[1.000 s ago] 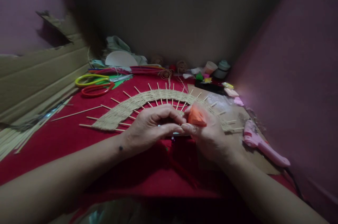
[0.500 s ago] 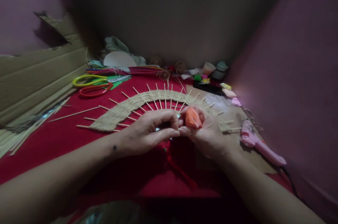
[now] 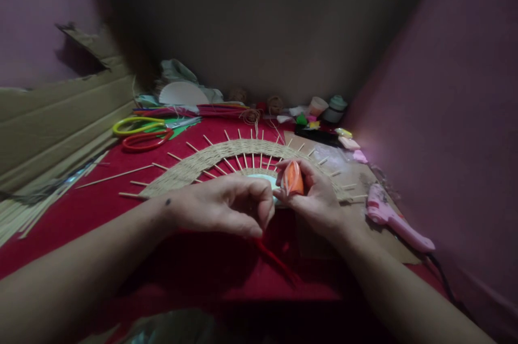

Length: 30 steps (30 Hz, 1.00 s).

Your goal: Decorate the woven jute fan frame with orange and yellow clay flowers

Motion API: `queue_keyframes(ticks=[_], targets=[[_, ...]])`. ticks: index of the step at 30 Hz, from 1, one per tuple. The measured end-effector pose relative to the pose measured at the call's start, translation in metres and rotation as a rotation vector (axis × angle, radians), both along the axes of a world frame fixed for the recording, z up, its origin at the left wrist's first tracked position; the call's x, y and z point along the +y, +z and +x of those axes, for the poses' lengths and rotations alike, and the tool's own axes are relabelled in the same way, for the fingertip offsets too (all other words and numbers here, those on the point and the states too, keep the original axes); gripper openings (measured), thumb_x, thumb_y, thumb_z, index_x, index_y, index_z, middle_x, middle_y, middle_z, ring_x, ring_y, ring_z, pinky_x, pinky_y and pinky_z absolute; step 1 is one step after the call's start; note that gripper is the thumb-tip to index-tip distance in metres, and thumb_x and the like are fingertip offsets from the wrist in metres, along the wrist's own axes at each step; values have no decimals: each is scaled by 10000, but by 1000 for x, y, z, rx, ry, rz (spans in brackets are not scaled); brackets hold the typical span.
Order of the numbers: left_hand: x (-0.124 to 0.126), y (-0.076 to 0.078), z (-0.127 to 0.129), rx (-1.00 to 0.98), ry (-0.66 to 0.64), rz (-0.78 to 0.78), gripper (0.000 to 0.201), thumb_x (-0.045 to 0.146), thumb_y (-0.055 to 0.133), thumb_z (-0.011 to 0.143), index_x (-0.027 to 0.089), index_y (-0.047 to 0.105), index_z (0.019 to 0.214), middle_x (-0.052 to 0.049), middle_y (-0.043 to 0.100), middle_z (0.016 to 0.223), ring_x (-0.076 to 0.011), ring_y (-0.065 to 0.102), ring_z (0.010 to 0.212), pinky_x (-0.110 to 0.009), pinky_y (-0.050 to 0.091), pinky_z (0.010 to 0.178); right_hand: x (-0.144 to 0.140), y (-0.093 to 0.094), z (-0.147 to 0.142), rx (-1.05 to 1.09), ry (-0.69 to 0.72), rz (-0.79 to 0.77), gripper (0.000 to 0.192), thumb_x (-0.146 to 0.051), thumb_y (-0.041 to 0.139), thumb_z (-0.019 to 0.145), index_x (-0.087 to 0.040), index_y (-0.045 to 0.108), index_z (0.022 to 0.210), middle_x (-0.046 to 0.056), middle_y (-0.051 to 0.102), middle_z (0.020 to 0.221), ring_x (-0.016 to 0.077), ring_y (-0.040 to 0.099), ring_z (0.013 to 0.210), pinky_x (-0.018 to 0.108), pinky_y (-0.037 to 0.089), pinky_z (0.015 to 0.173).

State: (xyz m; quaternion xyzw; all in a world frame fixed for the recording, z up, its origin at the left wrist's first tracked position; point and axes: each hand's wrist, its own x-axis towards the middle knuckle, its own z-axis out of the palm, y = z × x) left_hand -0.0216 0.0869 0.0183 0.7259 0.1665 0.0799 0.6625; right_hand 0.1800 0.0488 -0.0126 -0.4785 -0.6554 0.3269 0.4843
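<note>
My right hand (image 3: 318, 198) is closed around a small orange lump in clear plastic wrap (image 3: 295, 177). To its left, my left hand (image 3: 230, 206) has its thumb and fingers curled into a pinch, and whatever lies between the tips is too small to make out. A red cord (image 3: 279, 263) trails over the red cloth just below those fingertips. Behind both hands lies a woven natural-fibre arch (image 3: 243, 146) with thin sticks poking out along its edges. A pale round piece (image 3: 263, 177) at its centre is partly hidden by my hands.
Scissors with yellow and red handles (image 3: 148, 141) lie at the left, near loose sticks (image 3: 44, 211) and a cardboard wall (image 3: 60, 112). A pink glue gun (image 3: 399, 222) rests at the right on a brown board (image 3: 364, 182). Small coloured packets (image 3: 350, 142) and a cup (image 3: 318, 105) stand behind.
My left hand has come away from my right and dropped slightly towards me. The orange lump has turned upright in my right hand, and more of the pale round piece shows.
</note>
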Motion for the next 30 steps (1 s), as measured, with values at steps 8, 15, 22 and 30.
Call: queue_keyframes(ticks=[8, 15, 22, 30], targets=[[-1, 4, 0, 138, 56, 20, 273, 353, 542, 858, 148, 587, 683, 50, 442, 448, -48, 364, 366, -163, 274, 362, 0, -1, -1, -187, -69, 196, 398, -246, 720, 651, -227, 520, 994, 2, 585, 842, 156, 551, 721, 310, 468, 704], [-6, 4, 6, -120, 333, 241, 183, 174, 685, 734, 167, 585, 887, 47, 539, 637, -59, 478, 555, -156, 368, 485, 0, -6, -1, -290, -134, 273, 425, -261, 657, 709, -233, 478, 1095, 57, 601, 1018, 215, 581, 892, 378, 467, 820], [-5, -16, 14, -95, 508, 627, 217, 223, 592, 824, 163, 555, 1030, 42, 515, 673, -83, 484, 600, -192, 394, 548, 1, -10, -5, -361, -151, 273, 386, -259, 613, 725, -206, 475, 1081, 102, 605, 1017, 257, 588, 930, 423, 466, 843], [-2, -24, 13, -103, 467, 1133, 115, 175, 464, 889, 172, 570, 843, -26, 553, 778, -113, 500, 674, -221, 405, 624, 1, -16, -4, -515, -176, 261, 345, -280, 600, 747, -202, 491, 1064, 104, 609, 972, 262, 576, 895, 418, 461, 796]])
